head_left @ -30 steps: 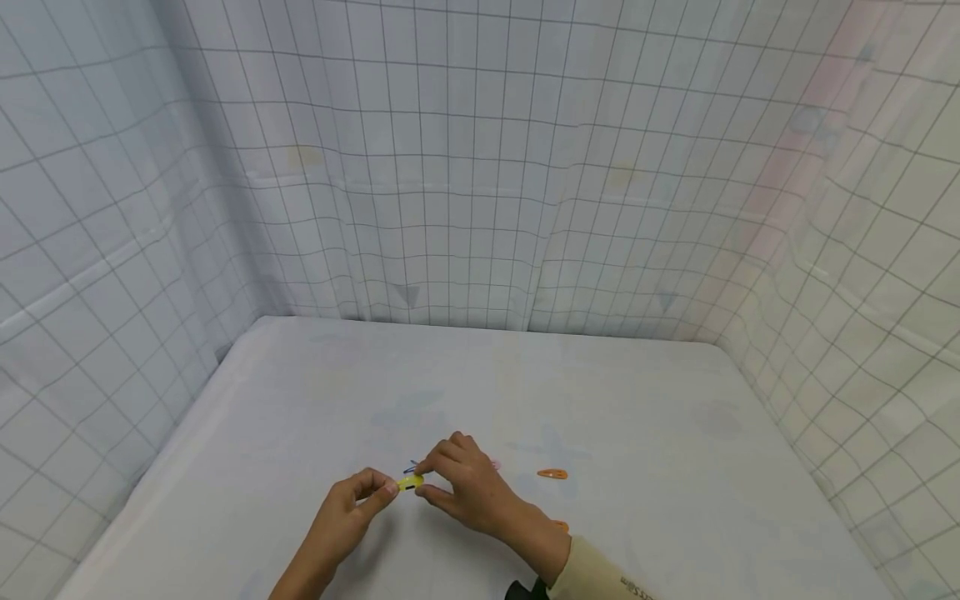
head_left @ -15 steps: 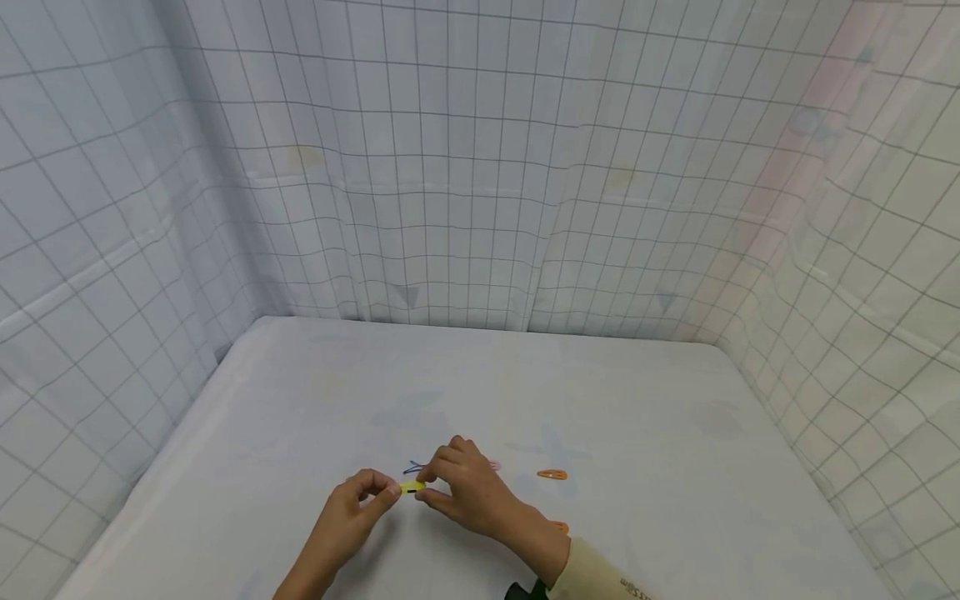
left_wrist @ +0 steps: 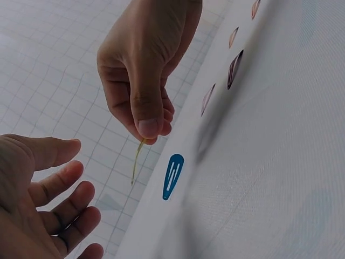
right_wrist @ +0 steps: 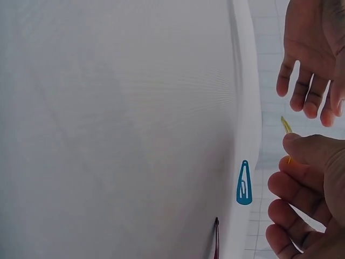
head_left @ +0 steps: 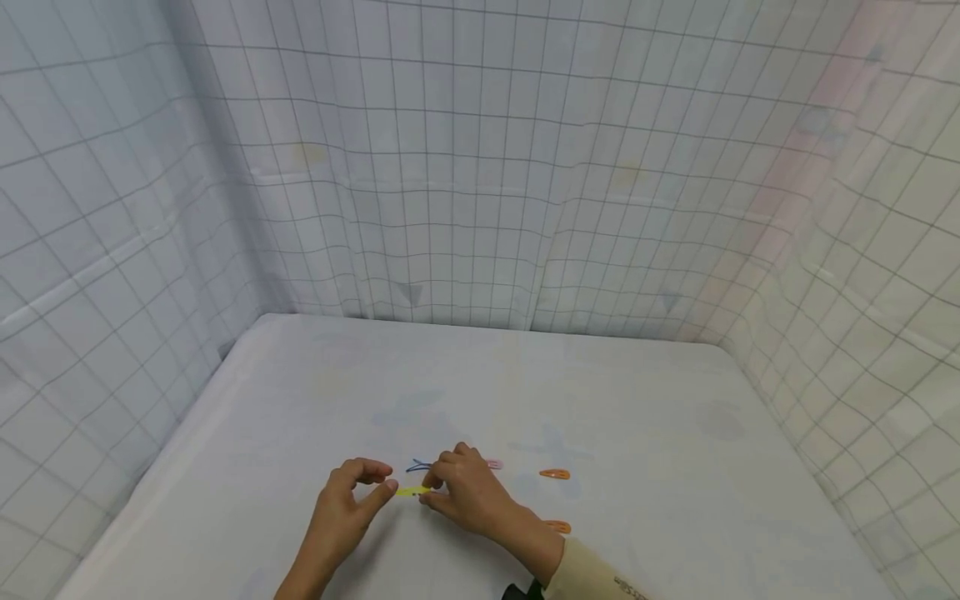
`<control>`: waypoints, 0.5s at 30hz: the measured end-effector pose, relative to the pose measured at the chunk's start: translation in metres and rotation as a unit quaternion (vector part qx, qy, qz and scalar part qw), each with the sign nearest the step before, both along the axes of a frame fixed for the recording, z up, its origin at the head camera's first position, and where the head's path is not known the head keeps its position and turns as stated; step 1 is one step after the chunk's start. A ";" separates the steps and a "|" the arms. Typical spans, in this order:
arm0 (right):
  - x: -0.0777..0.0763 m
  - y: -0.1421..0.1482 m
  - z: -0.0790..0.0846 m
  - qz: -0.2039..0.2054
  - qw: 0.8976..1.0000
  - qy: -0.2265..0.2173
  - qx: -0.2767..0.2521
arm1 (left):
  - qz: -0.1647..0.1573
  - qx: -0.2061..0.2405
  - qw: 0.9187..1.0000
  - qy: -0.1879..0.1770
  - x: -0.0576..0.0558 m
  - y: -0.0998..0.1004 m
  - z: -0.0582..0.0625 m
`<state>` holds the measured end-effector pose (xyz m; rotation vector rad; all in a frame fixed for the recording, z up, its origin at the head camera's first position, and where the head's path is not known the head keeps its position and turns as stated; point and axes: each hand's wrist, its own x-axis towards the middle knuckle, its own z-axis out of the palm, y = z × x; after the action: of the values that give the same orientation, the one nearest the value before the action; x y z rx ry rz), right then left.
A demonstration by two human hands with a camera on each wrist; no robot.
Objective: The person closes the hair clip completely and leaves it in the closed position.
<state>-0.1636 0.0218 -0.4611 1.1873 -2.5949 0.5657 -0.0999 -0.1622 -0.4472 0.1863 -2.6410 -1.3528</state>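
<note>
My right hand [head_left: 471,497] pinches a thin yellow snap hair clip [head_left: 409,492] by one end, between thumb and forefinger, above the table. The clip's free end points at my left hand [head_left: 339,510]. In the left wrist view, the left hand [left_wrist: 48,199] has its fingers spread and relaxed, apart from the clip. The right wrist view shows the right thumb over the yellow clip [right_wrist: 285,124], with the left hand [right_wrist: 312,59] just beyond its tip. A blue snap clip [head_left: 418,465] lies on the table behind the hands.
A pink clip [head_left: 493,464] lies just behind the right hand. Two orange clips, one farther back [head_left: 555,473] and one beside the right forearm [head_left: 558,527], rest on the white table [head_left: 645,433]. Grid-patterned curtains [head_left: 480,167] enclose the back and sides.
The left fingers have parted and let go of the yellow clip, which stays in the right hand. The clip is turned more edge-on and sits slightly lower. The head view has shifted slightly.
</note>
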 end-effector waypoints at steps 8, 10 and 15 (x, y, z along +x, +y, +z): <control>-0.004 -0.006 -0.007 -0.018 0.998 -0.029 0.048 | 0.005 0.009 1.000 -0.003 0.001 0.000 0.000; -0.004 -0.007 -0.008 -0.016 0.998 -0.023 0.050 | 0.007 0.008 1.000 0.002 0.001 0.000 0.000; -0.007 -0.008 -0.012 -0.011 0.998 -0.012 0.052 | 0.011 0.008 1.000 0.001 0.001 0.000 0.000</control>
<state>-0.1704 0.0136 -0.4730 1.1892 -2.6839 0.4469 -0.0985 -0.1622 -0.4473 0.2161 -2.6197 -1.3659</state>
